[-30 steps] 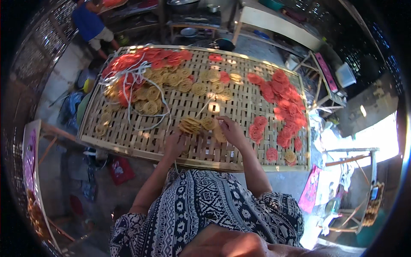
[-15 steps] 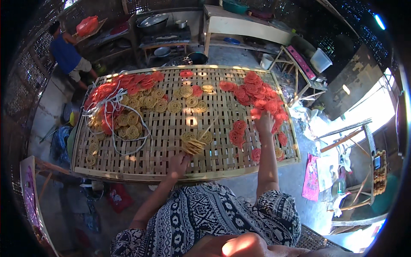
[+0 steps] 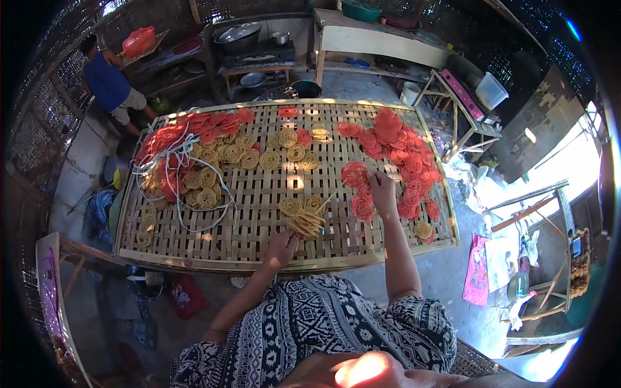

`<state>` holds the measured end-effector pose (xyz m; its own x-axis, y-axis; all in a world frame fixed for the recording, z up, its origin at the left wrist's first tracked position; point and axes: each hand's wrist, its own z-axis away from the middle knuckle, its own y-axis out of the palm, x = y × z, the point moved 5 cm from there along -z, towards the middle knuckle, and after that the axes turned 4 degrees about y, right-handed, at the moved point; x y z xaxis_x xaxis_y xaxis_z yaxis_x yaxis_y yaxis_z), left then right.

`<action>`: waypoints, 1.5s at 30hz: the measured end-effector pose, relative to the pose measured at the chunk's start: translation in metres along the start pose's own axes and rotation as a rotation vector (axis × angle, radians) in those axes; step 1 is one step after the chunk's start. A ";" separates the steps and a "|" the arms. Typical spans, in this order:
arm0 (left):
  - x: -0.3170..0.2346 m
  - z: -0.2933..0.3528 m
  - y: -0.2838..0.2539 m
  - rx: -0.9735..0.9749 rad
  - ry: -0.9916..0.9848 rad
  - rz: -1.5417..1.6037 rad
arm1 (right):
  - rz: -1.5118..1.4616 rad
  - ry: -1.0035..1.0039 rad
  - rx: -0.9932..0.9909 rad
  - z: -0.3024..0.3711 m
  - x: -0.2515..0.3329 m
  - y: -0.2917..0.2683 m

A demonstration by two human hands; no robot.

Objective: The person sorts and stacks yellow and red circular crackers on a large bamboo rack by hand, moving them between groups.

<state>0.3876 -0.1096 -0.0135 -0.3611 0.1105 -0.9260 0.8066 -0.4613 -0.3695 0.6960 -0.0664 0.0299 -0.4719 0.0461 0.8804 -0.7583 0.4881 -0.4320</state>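
- Yellow discs (image 3: 308, 224), just beyond the left hand (image 3: 281, 249) clamped on their near edge, could spill if that pinch loosens.
- Red disc (image 3: 354, 174), left of the right hand (image 3: 383, 187), its fingers seemingly together on the rim, might snap under pressure.

Grey floor (image 3: 443, 278), probably concrete, dark woven wall (image 3: 45, 110), pale bench (image 3: 388, 46), sunlit opening (image 3: 576, 161)

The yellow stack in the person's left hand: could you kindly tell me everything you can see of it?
The yellow stack is several thin, roughly round, lacy pieces layered with uneven edges. It tilts over the woven, bamboo-looking rack, near its front edge, and the left hand grips its near, left end. Loose yellow pieces lie just beyond; whether the stack touches them or the rack is unclear.
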 end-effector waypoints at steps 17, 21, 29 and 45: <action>0.035 -0.007 0.004 -0.183 0.013 0.250 | 0.095 -0.726 0.252 0.026 0.083 0.048; 0.034 -0.007 -0.011 -0.332 0.056 0.221 | -0.033 -0.450 0.417 -0.022 0.081 0.083; 0.054 -0.011 -0.010 -0.400 -0.014 0.277 | 0.900 -0.306 -0.041 -0.183 -0.015 0.109; 0.050 -0.015 -0.010 -0.294 0.045 0.182 | -0.341 0.118 0.327 -0.049 0.028 0.109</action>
<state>0.3686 -0.0866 -0.0576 -0.1831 0.0918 -0.9788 0.9585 -0.2046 -0.1985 0.6220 0.0304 0.0173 -0.1318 0.0394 0.9905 -0.9714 0.1938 -0.1370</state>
